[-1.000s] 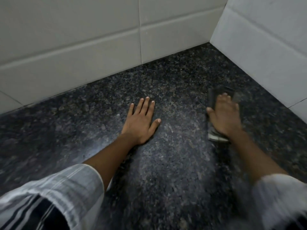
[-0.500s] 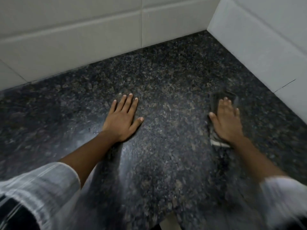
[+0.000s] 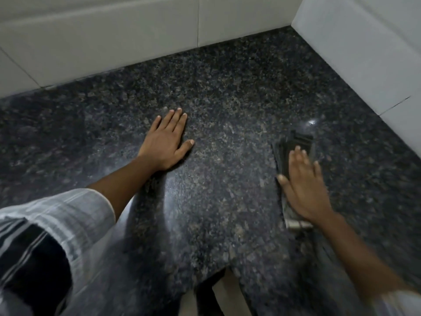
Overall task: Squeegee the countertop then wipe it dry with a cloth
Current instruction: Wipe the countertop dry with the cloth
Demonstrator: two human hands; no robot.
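A dark speckled granite countertop (image 3: pixel 227 110) fills the view and meets white tiled walls at the back and right. My left hand (image 3: pixel 165 142) lies flat on the stone near the middle, fingers straight and together. My right hand (image 3: pixel 305 190) presses flat on a folded dark striped cloth (image 3: pixel 296 142) at the right; the cloth shows beyond my fingertips and under my wrist. The hand and cloth are blurred by motion. No squeegee is in view.
White wall tiles (image 3: pixel 114 42) run along the back, and another tiled wall (image 3: pixel 364 53) closes the right side, forming a corner at the upper right. The counter's front edge (image 3: pixel 218 270) shows at the bottom centre. A wet glint (image 3: pixel 312 122) lies beyond the cloth.
My right hand and the cloth have slid a little toward me along the counter's right side. My left hand stays flat; the camera has shifted slightly.
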